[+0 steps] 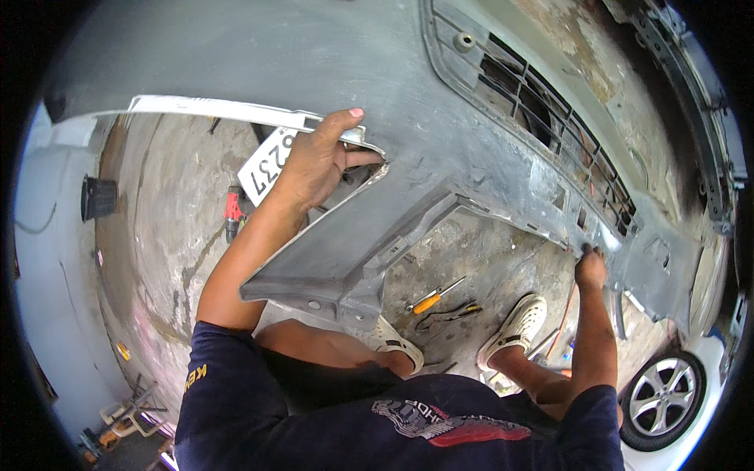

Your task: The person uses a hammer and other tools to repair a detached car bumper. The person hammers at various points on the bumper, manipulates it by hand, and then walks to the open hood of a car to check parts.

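Seemingly to steady the bumper (420, 145) at two points, the left hand (318, 161) pinches one edge, thumb uppermost, and the right hand (591, 269) another.

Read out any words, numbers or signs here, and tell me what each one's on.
I won't repeat the wording, but text stands on:
White plate: dark numbers, partly hidden by the left hand.
Dark sleeve: yellow letters.
Chest print: pale lettering, the smallest too blurred to read.
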Demonstrator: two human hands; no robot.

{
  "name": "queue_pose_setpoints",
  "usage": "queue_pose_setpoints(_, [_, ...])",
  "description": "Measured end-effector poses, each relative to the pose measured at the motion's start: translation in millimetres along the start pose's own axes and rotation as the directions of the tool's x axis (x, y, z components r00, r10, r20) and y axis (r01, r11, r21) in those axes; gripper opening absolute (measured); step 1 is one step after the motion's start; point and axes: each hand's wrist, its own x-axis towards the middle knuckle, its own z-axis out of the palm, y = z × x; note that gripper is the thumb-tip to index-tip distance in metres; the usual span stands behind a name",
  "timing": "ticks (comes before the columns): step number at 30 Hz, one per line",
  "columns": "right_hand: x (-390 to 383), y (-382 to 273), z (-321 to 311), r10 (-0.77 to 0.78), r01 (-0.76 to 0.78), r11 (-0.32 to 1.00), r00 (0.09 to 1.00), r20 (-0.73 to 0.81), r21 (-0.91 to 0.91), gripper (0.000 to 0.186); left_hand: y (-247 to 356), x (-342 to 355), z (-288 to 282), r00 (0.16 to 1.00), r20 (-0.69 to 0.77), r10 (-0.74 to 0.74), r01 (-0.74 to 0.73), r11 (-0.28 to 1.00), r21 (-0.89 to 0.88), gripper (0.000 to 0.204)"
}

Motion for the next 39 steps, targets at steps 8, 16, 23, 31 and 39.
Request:
queue_pose_setpoints(8, [-7.0, -23.0, -7.9, -0.013, 0.012, 1.0, 1.0, 0.026, 0.011, 0.036, -5.9, -19.6, -14.6, 0.924, 0.046, -0.38, 0.347, 0.882, 0.32, 0.044])
queue_pose_setpoints(16, [0.5, -14.2, -1.9, -0.08, 0.119, 0.977, 0.974, 0.212, -0.179, 0.032, -9.0, -21.5, -3.0, 0.965, 0.023, -0.26, 0.177, 0.719, 0.672, 0.032])
queue_pose_setpoints(23, [-84.8, -114.6, -63.5, -0.306, 0.439, 0.892, 0.765, 0.566, -0.111, 0.04, -23.9, -16.3, -17.2, 0.985, 0.164, 0.048, -0.165, 0.518, 0.84, 0.029])
queue_pose_setpoints(31, [-186.3, -222.6, 67.4, -0.732, 0.705, 0.665, 0.552, 0.399, 0.245, 0.037, -24.0, 5.5, -25.3, 0.964, 0.259, 0.053, -0.264, 0.238, 0.935, 0.035])
queue_pose_setpoints(39, [-229.4, -263.3, 120.8, -0.92, 0.881, 0.318, 0.375, -0.11, 0.351, 0.035, -16.6, 24.4, -125.2, 0.987, 0.135, -0.091, -0.087, 0.409, 0.908, 0.045])
